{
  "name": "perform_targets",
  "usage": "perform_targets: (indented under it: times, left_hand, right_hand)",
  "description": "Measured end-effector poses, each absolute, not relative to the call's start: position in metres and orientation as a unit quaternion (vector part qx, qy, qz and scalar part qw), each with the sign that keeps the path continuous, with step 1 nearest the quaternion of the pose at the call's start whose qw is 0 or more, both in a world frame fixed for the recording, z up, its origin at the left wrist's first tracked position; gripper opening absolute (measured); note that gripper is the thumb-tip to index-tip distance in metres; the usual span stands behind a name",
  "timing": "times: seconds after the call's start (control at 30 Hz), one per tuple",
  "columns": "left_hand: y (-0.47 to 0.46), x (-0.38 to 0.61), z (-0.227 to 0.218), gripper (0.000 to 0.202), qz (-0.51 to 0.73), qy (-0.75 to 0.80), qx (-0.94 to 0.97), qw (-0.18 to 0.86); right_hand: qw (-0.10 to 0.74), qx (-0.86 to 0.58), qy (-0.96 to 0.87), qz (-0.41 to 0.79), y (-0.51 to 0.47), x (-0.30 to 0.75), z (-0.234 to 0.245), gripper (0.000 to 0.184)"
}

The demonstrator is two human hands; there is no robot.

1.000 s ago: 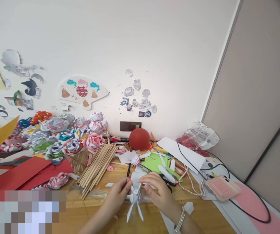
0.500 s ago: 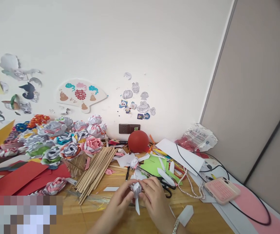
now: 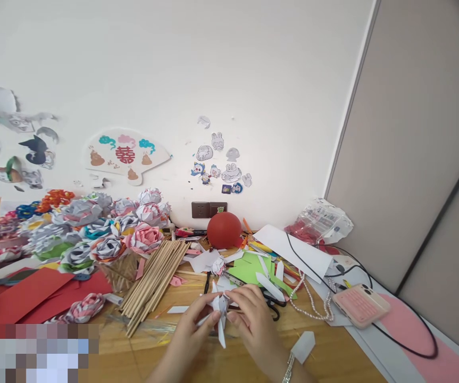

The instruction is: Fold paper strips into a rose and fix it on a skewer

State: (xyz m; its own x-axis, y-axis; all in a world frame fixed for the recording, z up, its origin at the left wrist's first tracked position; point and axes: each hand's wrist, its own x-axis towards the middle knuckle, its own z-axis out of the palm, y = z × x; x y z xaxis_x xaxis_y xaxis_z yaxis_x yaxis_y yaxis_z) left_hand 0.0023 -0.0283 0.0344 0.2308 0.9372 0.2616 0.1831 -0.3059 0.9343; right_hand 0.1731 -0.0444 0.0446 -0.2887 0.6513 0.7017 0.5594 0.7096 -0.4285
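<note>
Both my hands meet over the wooden table (image 3: 333, 361) near the bottom middle of the head view. My left hand (image 3: 193, 324) and my right hand (image 3: 251, 319) pinch a small folded white paper piece (image 3: 220, 311) between their fingertips; narrow paper points hang down from it. A bead bracelet (image 3: 289, 367) sits on my right wrist. A bundle of wooden sticks (image 3: 155, 279) lies just left of my hands. Black scissors (image 3: 271, 308) lie partly hidden behind my right hand.
Many paper roses (image 3: 105, 229) pile at the left, with red paper sheets (image 3: 25, 295) in front. A red ball (image 3: 224, 230) stands by the wall. Green paper (image 3: 249, 268), white scraps, a bead string (image 3: 313, 308), a pink phone (image 3: 360, 305) and a black cable (image 3: 412, 348) lie right.
The paper piece's long points have been gathered in; my hands have drawn closer together around it and lifted it slightly. The view has drifted a little to the right.
</note>
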Motion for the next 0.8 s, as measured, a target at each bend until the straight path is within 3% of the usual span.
perform_targets:
  times: [0.27, 0.8]
  left_hand:
    - [-0.0341, 0.0046, 0.0335, 0.038, 0.438, 0.428, 0.686, 0.393]
    - [-0.0346, 0.0023, 0.0386, 0.028, 0.467, 0.404, 0.649, 0.445]
  right_hand:
    - [0.469, -0.369, -0.8, 0.067, -0.044, 0.1704, 0.0429, 0.015]
    - [0.52, -0.358, -0.754, 0.18, -0.0414, 0.1761, 0.0439, 0.03]
